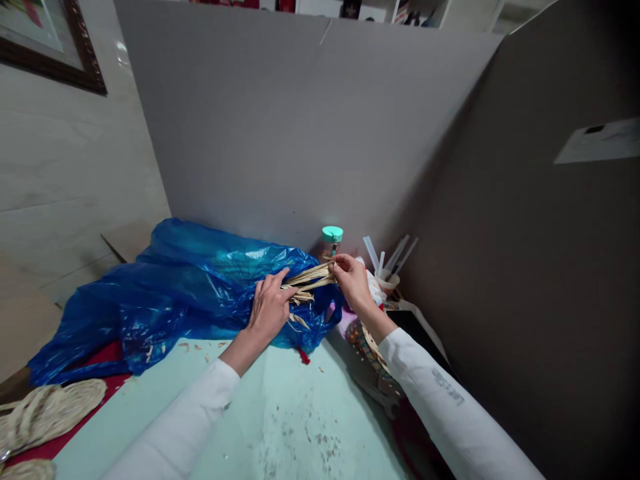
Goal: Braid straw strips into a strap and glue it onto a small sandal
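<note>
The bundle of dried straw strips [307, 280] lay at the mouth of the blue plastic bag [190, 280], its long axis running from lower left to upper right, rising slightly toward the right hand [353, 280]. That hand held the upper right end, its fingers [340, 265] pinched together on the strip tips. The left hand [269, 308] rested palm down on the bag at the bundle's lower left end, fingers spread and thumb touching the strips; whether it gripped them could not be told. Both hands were in contact with the bundle, one at each end, so neither was markedly nearer. The bundle stood just in front of a teal-capped jar [331, 241] and left of a cup of white sticks [390, 267]. A few loose strips hung below the bundle onto the bag. The bag lay on the pale green tabletop [280, 413], with coiled braided rope [45, 410] well apart at the left edge.
</note>
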`<state>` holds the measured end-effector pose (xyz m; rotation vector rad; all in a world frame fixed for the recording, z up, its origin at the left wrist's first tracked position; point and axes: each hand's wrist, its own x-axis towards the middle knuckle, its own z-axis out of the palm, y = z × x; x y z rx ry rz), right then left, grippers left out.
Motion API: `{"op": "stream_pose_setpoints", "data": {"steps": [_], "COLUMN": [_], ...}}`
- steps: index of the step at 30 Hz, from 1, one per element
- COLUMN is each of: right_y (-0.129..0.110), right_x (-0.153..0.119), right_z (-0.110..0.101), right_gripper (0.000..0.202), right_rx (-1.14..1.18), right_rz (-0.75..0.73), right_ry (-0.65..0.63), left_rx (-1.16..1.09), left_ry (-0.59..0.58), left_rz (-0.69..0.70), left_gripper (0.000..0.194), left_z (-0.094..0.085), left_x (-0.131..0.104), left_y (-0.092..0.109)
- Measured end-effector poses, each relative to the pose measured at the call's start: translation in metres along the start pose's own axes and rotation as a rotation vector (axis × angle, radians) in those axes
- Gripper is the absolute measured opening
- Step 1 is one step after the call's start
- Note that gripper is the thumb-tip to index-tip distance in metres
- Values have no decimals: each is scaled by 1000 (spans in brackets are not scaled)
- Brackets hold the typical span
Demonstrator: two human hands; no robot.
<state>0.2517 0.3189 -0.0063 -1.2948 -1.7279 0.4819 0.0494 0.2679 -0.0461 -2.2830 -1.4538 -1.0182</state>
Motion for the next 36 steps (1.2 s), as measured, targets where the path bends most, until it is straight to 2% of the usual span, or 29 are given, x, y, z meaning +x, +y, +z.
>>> {"op": "stream_pose_setpoints", "data": {"steps": [7,12,15,18,22,28,32,36], "right_y": [-8,-15,-21,-29,-35,-33,-29,-31], "right_x": [-15,-24,-30,-32,-24,-17,-30,-53], "right_z": [-3,24,45,50,29,-31,-69,-92], "right_gripper": [24,26,25,20,10,17,29,33], "right_rx": [-12,-88,-108,-125,-128,-52,39,90], "right_rz": [-63,-69,-105,-156,-141,-34,42,74], "right_ry": [0,114,53,-23,60,321,421,426], "left_rx": [9,-2,-22,-26,-20,-8,-24,-56], "left_ry": [20,106,158,181,139,28,15,26], "left_rz": [-3,-14,4,29,87,105,78,73], "left_gripper": [34,37,39,36,34,48,42,41], "left_z": [-2,-3,-4,-4,-3,2,4,-2], "left_x": [-1,0,1,0,-3,-5,-5,-3], "left_y": [3,7,7,9,15,12,9,12]}}
